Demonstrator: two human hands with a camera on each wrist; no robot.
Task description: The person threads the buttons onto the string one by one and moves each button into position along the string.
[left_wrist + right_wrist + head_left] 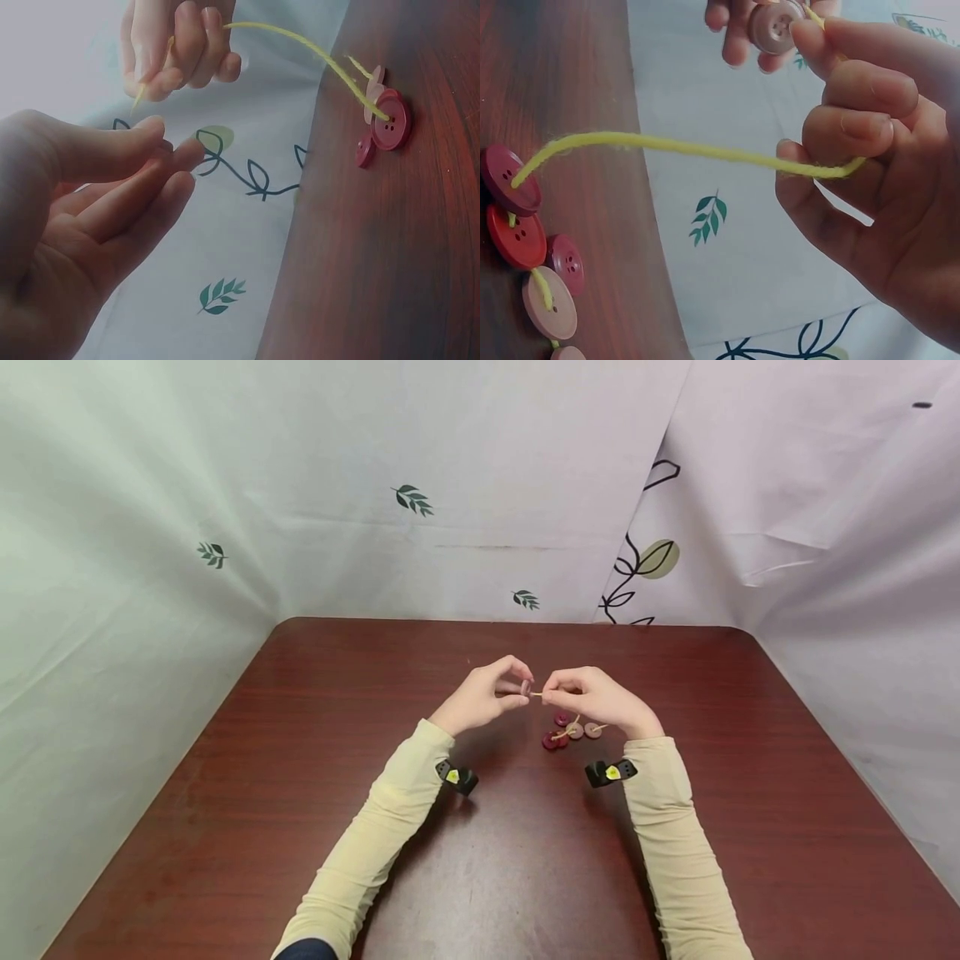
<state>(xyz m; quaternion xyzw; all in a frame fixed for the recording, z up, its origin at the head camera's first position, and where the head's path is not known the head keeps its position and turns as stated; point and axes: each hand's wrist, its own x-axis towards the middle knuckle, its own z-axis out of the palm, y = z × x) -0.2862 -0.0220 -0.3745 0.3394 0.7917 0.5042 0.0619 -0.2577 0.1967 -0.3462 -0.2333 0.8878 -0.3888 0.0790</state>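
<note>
Nearest, my left grip point(90, 221) is pinching a pale button point(774, 30); my right grip point(907, 172) is pinching yellow cord point(705, 151); its tip point(140, 94), likely soft, is risking bending aside.

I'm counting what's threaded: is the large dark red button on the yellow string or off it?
On: the yellow string leaves a hole in the large dark red button and runs to the right hand.

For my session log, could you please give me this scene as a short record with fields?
Left hand: pinches a pale pink button
Right hand: pinches the yellow cord near its tip
Cord path: from right hand to the maroon button
Surface: dark reddish-brown table
Also on table: red button, beige button
Backdrop: white cloth with leaf prints
</note>
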